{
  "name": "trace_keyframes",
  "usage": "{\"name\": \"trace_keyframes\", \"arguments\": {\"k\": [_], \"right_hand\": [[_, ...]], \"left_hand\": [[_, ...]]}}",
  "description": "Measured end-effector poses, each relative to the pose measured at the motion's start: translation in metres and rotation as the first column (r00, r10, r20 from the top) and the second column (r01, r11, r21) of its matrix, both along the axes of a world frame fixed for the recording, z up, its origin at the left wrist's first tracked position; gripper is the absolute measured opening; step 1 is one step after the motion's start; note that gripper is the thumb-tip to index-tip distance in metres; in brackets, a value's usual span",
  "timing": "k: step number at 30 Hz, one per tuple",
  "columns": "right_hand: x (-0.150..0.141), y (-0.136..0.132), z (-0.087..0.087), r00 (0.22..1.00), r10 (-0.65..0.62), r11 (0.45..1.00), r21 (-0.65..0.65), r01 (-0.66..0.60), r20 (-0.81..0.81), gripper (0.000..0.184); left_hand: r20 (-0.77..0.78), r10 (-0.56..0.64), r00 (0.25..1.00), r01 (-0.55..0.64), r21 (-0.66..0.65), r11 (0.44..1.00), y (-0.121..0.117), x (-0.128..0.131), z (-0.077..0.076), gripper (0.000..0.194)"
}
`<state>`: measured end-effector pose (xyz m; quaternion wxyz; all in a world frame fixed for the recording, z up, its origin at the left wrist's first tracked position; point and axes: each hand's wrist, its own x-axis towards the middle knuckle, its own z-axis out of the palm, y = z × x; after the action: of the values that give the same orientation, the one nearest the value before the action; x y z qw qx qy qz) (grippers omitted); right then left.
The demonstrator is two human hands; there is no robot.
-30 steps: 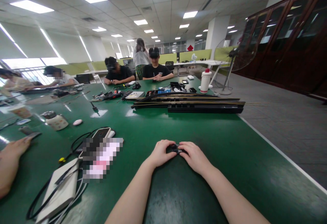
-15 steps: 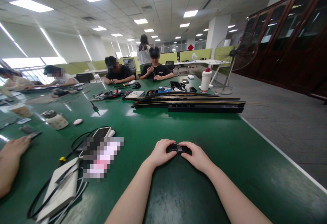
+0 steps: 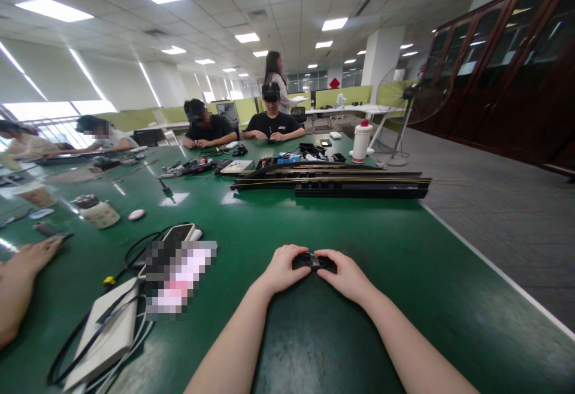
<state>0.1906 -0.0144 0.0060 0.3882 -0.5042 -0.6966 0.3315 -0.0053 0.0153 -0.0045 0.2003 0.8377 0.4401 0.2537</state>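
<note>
A small black part (image 3: 312,260) with a few lighter metallic details sits between my two hands, low over the green table (image 3: 359,226). My left hand (image 3: 286,269) grips its left end between thumb and fingers. From the other side, my right hand (image 3: 342,270) pinches its right end the same way. The part's ends are covered by my fingertips, and its exact kind is too small to make out. Whether it rests on the tabletop, I cannot tell.
Long black strips (image 3: 359,185) with thin brass-coloured rods lie across the table ahead. Left are a white box (image 3: 105,322), cables, a phone (image 3: 177,238) and a jar (image 3: 99,211). Another person's hand (image 3: 33,256) rests at far left. A white bottle (image 3: 362,142) stands beyond.
My hands and the black part hold their place. In the background, the standing person has moved right, and the seated person across has lowered a raised hand.
</note>
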Motion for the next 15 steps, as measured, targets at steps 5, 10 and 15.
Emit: {"name": "trace_keyframes", "arguments": {"k": [5,10,15], "right_hand": [[0.0002,-0.0008,0.0,1.0,-0.004,1.0,0.009,0.004,0.012,0.035],[0.0003,-0.0013,0.0003,1.0,0.002,1.0,0.021,-0.003,0.03,0.034],[0.0,-0.0014,-0.0001,0.999,0.008,1.0,0.028,-0.009,0.046,0.033]], "left_hand": [[0.005,-0.006,1.0,0.006,0.004,1.0,0.0001,-0.0001,-0.0002,0.038],[0.008,-0.012,1.0,0.012,0.003,1.0,-0.0003,0.0002,0.0005,0.037],[0.013,-0.013,1.0,0.013,0.007,1.0,-0.0004,0.0001,0.0004,0.037]]}}
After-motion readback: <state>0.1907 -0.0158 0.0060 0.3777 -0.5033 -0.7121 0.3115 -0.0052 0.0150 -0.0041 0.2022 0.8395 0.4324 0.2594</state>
